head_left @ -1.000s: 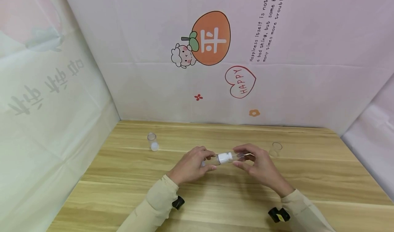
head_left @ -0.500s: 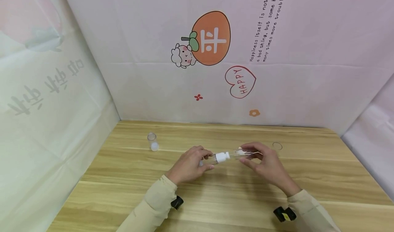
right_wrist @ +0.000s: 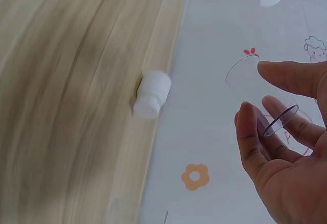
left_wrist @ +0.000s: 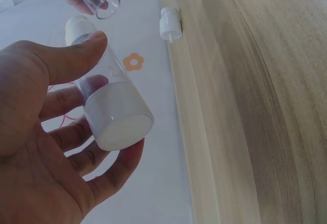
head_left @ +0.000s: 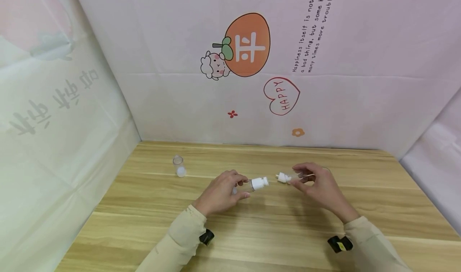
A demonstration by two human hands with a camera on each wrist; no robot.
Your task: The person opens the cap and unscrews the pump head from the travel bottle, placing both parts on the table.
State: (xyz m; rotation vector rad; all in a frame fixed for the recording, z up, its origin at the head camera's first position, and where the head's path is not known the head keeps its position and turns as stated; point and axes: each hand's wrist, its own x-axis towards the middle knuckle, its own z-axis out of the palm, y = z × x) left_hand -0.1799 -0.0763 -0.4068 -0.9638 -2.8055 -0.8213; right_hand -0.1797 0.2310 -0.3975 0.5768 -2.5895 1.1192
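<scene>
I have the bottle [left_wrist: 120, 114] above the table [head_left: 266, 240], the left hand [head_left: 223, 194] curled round its body, presumably leaving the top free; the right hand [head_left: 320, 190] pinches a clear cap [right_wrist: 261, 92], well apart from the bottle, near a white nozzle piece [head_left: 283, 178] lying sideways.

Site observed from where I stand: a cloth-screened table booth; building type cannot be determined. Evidence: wood-grain tabletop [head_left: 273, 240], pale cloth [head_left: 180, 107] hung behind and at both sides, printed with a cartoon fruit [head_left: 246, 43].
</scene>
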